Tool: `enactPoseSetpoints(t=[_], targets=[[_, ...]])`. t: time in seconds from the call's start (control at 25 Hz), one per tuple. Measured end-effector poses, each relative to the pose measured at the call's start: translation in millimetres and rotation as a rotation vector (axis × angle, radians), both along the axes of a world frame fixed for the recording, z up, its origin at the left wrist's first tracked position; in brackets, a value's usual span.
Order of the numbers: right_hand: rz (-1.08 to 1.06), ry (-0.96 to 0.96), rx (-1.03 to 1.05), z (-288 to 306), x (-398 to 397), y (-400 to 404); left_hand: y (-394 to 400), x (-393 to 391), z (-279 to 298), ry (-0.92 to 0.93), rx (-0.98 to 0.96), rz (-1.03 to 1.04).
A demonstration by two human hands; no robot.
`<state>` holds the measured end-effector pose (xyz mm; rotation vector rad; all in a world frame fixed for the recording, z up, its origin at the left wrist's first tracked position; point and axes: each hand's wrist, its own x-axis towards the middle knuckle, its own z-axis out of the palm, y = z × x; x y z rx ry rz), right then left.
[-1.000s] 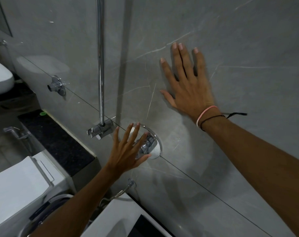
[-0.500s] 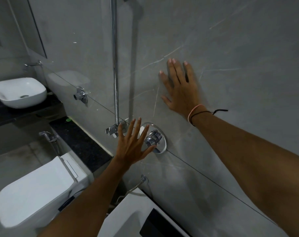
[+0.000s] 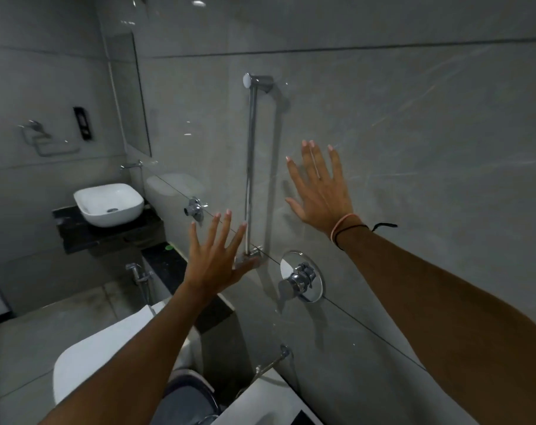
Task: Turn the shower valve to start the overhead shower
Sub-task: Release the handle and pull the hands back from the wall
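Observation:
The chrome shower valve (image 3: 302, 277), a round plate with a lever handle, sits on the grey tiled wall below centre. My left hand (image 3: 215, 254) hovers to its left with fingers spread, clear of the handle and in front of the lower bracket of the vertical chrome rail (image 3: 250, 167). My right hand (image 3: 320, 190) rests flat on the wall above and right of the valve, fingers apart, with bands on the wrist. Neither hand holds anything. No shower head is in view.
A small wall tap (image 3: 194, 207) is left of the rail. A white basin (image 3: 108, 204) sits on a dark counter at left. A white toilet (image 3: 113, 348) stands below, with a spray hose (image 3: 136, 271) nearby. A mirror (image 3: 128, 93) hangs on the wall.
My left hand has come off the valve and moved up and to the left, uncovering the handle. The view has tilted upward, showing the rail's top bracket. The right hand stays on the wall.

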<state>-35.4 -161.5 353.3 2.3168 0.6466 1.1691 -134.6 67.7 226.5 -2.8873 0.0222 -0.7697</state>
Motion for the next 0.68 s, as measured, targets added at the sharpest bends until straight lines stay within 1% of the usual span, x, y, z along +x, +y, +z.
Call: enactPoseSetpoints(t=[0.16, 0.24, 0.4, 0.68], targets=[[0.092, -0.018, 0.06, 35, -23, 56, 56, -52, 56, -0.173, 0.078, 0.122], [0.141, -0.018, 0.096, 54, -40, 87, 86, -82, 85, -0.22, 0.132, 0.187], [0.269, -0.062, 0.157, 89, -76, 147, 139, -151, 135, -0.27, 0.199, 0.358], [0.471, -0.098, 0.238, 148, -151, 239, 204, -293, 217, -0.273, 0.271, 0.665]])
